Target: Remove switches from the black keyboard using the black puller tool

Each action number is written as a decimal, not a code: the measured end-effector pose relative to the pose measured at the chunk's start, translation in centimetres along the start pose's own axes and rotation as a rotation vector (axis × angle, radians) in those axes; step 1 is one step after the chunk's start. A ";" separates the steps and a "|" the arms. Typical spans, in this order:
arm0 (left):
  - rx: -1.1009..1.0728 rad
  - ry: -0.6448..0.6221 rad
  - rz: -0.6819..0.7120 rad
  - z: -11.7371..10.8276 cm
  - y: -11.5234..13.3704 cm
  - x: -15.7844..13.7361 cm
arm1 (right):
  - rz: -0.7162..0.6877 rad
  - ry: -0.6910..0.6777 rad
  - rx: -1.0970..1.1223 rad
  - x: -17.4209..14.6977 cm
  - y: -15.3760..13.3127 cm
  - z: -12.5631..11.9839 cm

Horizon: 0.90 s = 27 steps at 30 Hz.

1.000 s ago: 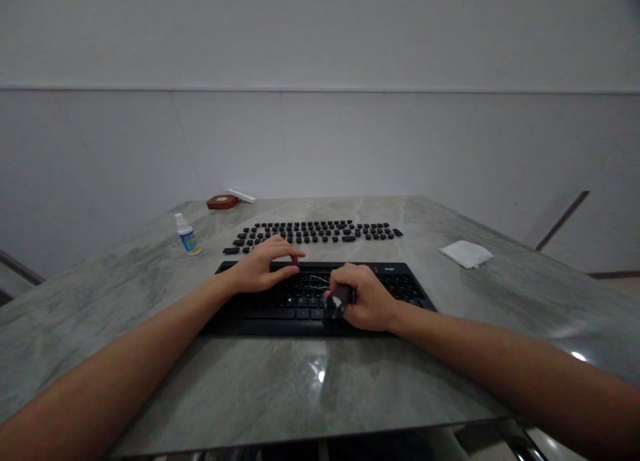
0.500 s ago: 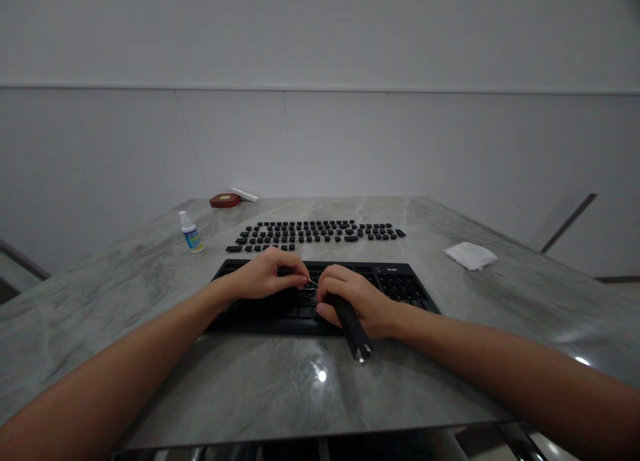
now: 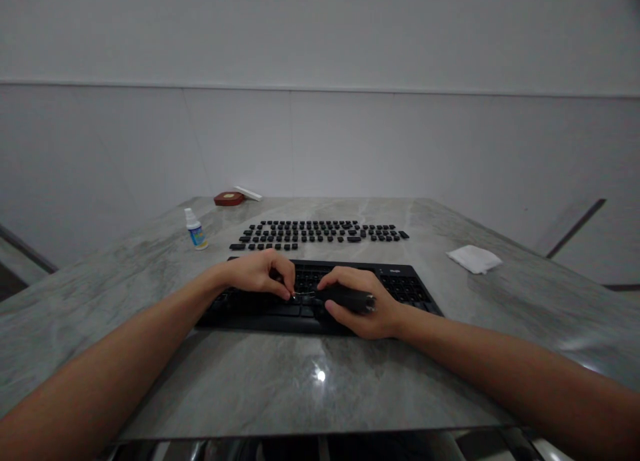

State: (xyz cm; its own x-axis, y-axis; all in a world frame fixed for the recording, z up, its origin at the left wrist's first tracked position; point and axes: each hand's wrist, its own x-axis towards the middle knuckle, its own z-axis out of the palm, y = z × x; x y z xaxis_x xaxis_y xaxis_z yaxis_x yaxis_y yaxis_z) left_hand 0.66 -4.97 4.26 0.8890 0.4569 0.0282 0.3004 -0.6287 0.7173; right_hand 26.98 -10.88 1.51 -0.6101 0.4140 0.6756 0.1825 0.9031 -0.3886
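A black keyboard lies in front of me, many of its keycaps off. My right hand is closed around the black handle of a keycap puller, whose thin wires reach left over the keyboard. At the wire tips, my left hand has thumb and forefinger pinched together. Whether a small keycap sits in that pinch is too small to tell. Both hands hover low over the keyboard's middle and hide part of its keys.
Loose black keycaps lie in rows behind the keyboard. A small spray bottle stands at the left, and a folded white cloth lies at the right. Toward the wall are a red-brown box and a white flat object. The grey marble table ends close to me.
The puller's handle has swung from pointing toward me to lying nearly level, pointing right. My left hand has shifted slightly left and down, its pinch still near the wires.
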 end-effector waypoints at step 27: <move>0.029 -0.023 -0.013 0.3 0.6 0.3 | -0.116 -0.086 -0.012 0.0 -0.4 -0.3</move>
State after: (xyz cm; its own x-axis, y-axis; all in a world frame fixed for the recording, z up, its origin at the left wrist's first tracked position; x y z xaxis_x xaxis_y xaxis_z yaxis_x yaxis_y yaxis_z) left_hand 1.25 -5.43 4.49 0.8924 0.4513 0.0027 0.3218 -0.6406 0.6972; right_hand 27.17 -11.17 1.87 -0.6915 0.2958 0.6590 0.1157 0.9459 -0.3032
